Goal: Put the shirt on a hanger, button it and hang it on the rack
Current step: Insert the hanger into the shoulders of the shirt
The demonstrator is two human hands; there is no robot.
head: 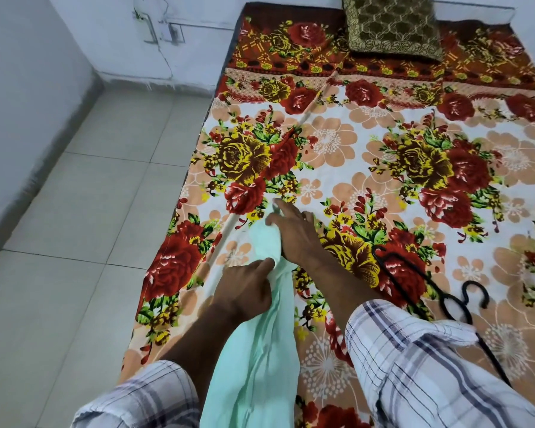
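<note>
On floral bedsheet (368, 156), both hands grip soft mint shirt (260, 350); black hanger (426, 285) beside

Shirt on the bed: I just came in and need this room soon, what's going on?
A person holds a mint-green shirt stretched along the left side of the floral bed. The right hand holds its far end; the left hand grips the bunched cloth nearer the body. A black hanger lies on the bed to the right, untouched, so the shirt is not on it yet. No rack is in view.
</note>
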